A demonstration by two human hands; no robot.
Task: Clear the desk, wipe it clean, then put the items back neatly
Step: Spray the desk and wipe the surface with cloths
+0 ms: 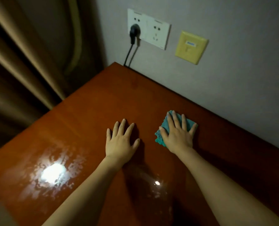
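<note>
Fingers [174,119] of right hand [176,134] flat on one cloth [160,138], desk [86,111]

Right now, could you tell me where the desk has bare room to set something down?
The desk is bare from the left hand out to the curtain-side edge and back to the corner under the plug. Only the right hand, pressing the teal cloth, takes space.

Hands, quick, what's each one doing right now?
Left hand: open, flat on the bare desk, holding nothing.
Right hand: open, fingers spread, pressing the teal cloth on the desk.
</note>
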